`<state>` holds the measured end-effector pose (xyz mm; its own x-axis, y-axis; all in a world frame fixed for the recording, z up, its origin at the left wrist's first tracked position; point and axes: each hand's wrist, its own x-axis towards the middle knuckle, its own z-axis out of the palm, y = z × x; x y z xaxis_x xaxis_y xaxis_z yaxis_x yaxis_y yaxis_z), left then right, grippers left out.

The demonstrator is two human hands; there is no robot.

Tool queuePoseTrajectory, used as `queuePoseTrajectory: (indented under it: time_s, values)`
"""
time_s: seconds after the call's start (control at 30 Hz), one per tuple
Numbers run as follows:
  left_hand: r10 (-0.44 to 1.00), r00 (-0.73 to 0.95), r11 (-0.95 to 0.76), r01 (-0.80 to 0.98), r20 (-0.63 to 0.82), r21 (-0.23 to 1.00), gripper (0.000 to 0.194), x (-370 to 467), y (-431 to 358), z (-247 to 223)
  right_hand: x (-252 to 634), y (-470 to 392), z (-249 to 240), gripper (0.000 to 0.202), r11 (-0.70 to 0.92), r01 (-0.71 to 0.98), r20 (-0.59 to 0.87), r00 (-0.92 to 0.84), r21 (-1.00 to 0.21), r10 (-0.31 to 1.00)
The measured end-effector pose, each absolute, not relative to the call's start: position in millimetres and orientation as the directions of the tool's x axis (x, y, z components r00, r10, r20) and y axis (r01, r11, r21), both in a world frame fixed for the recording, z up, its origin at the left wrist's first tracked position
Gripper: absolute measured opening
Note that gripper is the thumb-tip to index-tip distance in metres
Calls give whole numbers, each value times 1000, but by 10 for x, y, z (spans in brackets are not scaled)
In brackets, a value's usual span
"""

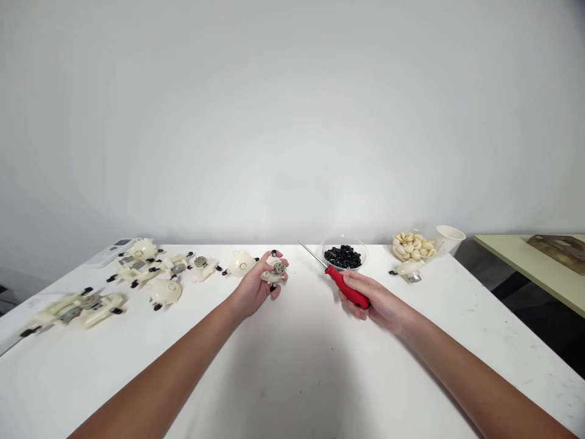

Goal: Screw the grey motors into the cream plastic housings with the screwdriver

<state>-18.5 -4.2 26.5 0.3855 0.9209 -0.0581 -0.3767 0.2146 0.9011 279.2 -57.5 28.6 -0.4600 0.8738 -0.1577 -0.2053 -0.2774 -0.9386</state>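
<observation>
Screwdriver with a fat red handle, right of the middle of the frame, in the right hand, fingers wrapped round the handle, thin metal tip pointing up and left. Near the middle, in the left hand, a small cream plastic part with a round gray piece and black ends, pinched in the fingers. At the lower left, more cream parts on the white worktop. Behind the screwdriver, little black bits in a clear bowl. Farther right, a white cup.
</observation>
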Motion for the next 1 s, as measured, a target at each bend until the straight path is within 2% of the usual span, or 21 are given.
queuePoseTrajectory:
  time_s: [0.23, 0.47, 0.73, 1.0]
  values:
    - [875, 479, 300, -418, -73, 858, 33, -134, -116, 291, 2809, -546, 199, 25, -253, -209, -126, -481, -945, 868]
    - [817, 571, 368, -410, -80, 835, 35, -193, -69, 224, 2813, -541, 155, 21, -257, -129, -170, -467, -958, 868]
    - [802, 588, 379, -361, -108, 852, 29, -200, -69, 218, 2819, -561, 158, 16, -214, -159, -104, -513, -964, 852]
    - [827, 540, 370, -320, -153, 872, 26, -178, -107, 238, 2822, -565, 177, 19, -213, -148, -105, -525, -966, 844]
